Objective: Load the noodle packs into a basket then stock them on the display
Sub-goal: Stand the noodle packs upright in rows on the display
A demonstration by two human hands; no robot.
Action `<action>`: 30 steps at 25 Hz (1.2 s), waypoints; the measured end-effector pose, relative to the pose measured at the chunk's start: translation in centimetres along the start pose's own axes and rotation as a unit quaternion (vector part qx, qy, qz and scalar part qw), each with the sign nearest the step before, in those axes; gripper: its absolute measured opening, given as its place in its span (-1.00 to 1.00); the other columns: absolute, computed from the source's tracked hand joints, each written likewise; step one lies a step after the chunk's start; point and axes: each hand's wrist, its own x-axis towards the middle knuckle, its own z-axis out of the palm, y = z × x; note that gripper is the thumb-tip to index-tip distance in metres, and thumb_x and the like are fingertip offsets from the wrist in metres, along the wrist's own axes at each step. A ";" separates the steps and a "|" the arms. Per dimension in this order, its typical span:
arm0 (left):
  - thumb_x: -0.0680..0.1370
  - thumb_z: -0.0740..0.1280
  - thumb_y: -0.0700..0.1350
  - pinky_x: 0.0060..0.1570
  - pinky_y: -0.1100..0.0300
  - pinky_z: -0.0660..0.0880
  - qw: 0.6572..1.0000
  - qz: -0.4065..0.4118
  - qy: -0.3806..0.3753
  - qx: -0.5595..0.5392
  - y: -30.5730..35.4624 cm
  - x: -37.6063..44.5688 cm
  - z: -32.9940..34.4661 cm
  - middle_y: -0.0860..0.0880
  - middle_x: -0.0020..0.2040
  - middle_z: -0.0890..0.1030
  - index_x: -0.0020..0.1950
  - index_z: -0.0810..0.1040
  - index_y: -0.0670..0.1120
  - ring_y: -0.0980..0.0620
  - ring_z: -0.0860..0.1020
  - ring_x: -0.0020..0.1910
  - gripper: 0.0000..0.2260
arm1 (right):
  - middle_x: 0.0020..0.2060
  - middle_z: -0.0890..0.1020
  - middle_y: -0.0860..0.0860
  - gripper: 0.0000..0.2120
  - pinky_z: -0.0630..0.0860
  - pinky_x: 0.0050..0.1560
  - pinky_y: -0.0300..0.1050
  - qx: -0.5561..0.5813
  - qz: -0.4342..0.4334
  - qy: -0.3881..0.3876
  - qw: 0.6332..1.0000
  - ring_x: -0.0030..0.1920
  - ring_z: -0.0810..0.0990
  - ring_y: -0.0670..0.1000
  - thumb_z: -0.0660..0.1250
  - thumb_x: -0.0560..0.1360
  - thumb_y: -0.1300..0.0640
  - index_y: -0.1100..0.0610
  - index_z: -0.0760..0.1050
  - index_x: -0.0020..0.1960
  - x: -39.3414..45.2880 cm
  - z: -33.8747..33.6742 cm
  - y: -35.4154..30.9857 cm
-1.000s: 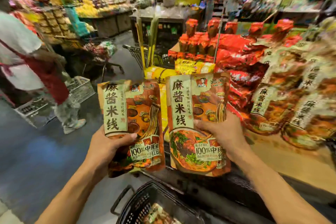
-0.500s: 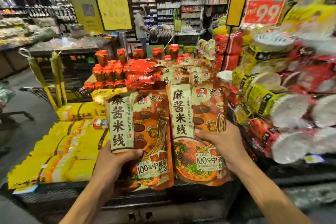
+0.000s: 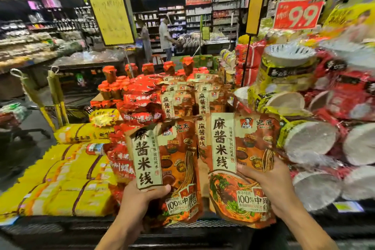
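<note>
Holding two orange glossy plastic noodle packs upright: left hand (image 3: 140, 197) fingers clamped on one (image 3: 164, 170), right hand (image 3: 269, 186) on other (image 3: 243, 168). I'd slot both behind matching stocked row (image 3: 182, 99) at 12 o'clock, labels forward, upright.

Both hands (image 3: 142, 199) (image 3: 272, 186) raised, fingers curled.

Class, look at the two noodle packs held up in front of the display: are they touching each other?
Apart. The head view shows the pack in the left hand and the pack in the right hand separated by a strip where shelved packs show through.
</note>
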 end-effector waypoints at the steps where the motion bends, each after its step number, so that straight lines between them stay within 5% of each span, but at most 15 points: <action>1: 0.18 0.64 -0.30 0.07 -0.05 0.57 1.000 -0.008 0.002 -0.002 -0.4 0.4 0.7 -0.09 -0.03 0.75 0.12 0.64 -0.14 -0.14 0.70 0.01 -0.47 | -0.01 0.76 0.06 -0.53 0.60 0.18 0.26 0.002 0.001 -0.001 1.000 0.00 0.75 0.13 0.62 0.29 0.29 0.09 0.63 0.16 0.5 -0.9 0.4; 5: 0.13 0.63 -0.22 0.07 -0.04 0.56 1.000 -0.022 0.005 -0.001 -1.8 1.8 2.2 -0.07 0.01 0.75 0.17 0.62 -0.12 -0.11 0.69 0.05 -0.39 | 0.00 0.76 0.06 -0.52 0.59 0.19 0.24 0.009 0.006 0.009 1.000 0.03 0.74 0.12 0.63 0.29 0.30 0.10 0.63 0.18 2.2 -3.0 2.4; 15: 0.36 0.46 -0.49 -0.23 0.16 0.59 0.992 -0.091 0.066 -0.059 -6.2 10.1 5.2 -0.03 -0.11 0.75 0.05 0.62 -0.12 0.03 0.68 -0.12 -0.62 | -0.08 0.77 0.00 -0.58 0.62 -0.01 -0.02 -0.022 0.061 0.025 0.998 -0.06 0.76 0.02 0.62 0.30 0.34 0.10 0.64 0.10 7.3 -3.2 6.9; 18: 0.32 0.50 -0.49 -0.09 0.15 0.54 0.992 -0.097 0.072 -0.043 -7.7 13.8 5.3 -0.03 -0.05 0.74 0.06 0.64 -0.11 0.01 0.65 -0.03 -0.59 | -0.11 0.77 -0.04 -0.58 0.62 -0.13 -0.14 -0.030 0.087 0.034 0.995 -0.10 0.76 -0.01 0.63 0.29 0.34 0.08 0.63 0.07 9.5 -2.1 9.0; 20: 0.32 0.51 -0.48 -0.18 0.22 0.51 0.993 -0.096 0.064 -0.025 -8.4 15.9 5.5 0.02 -0.11 0.74 0.04 0.64 -0.11 0.04 0.65 -0.08 -0.59 | -0.13 0.77 -0.03 -0.60 0.63 -0.20 -0.18 -0.026 0.102 0.037 0.994 -0.12 0.76 0.00 0.62 0.30 0.33 0.10 0.63 0.07 10.8 -1.2 10.0; 22: 0.31 0.53 -0.47 -0.23 0.24 0.53 0.992 -0.102 0.066 -0.009 -9.3 18.2 5.4 0.04 -0.15 0.74 0.01 0.65 -0.10 0.04 0.66 -0.12 -0.61 | -0.10 0.77 0.01 -0.60 0.66 -0.16 -0.10 -0.029 0.112 0.029 0.993 -0.11 0.76 0.05 0.61 0.32 0.34 0.14 0.62 0.11 12.1 -0.2 11.6; 26: 0.28 0.55 -0.46 0.00 -0.01 0.60 0.986 -0.148 0.071 -0.019 -12.1 22.5 4.6 -0.11 -0.03 0.74 0.06 0.66 -0.15 -0.11 0.67 -0.02 -0.59 | -0.07 0.77 0.06 -0.62 0.65 0.01 0.07 -0.038 0.137 0.037 0.989 -0.06 0.76 0.10 0.60 0.33 0.33 0.18 0.64 0.12 14.4 2.1 15.1; 30: 0.31 0.53 -0.47 -0.14 0.14 0.55 0.982 -0.169 0.073 -0.034 -13.7 24.9 4.6 -0.13 0.03 0.72 0.14 0.64 -0.17 -0.07 0.65 -0.02 -0.55 | -0.09 0.77 0.00 -0.56 0.65 0.05 0.11 -0.054 0.169 0.054 0.983 -0.04 0.76 0.06 0.66 0.27 0.25 0.12 0.63 0.11 16.5 2.9 18.5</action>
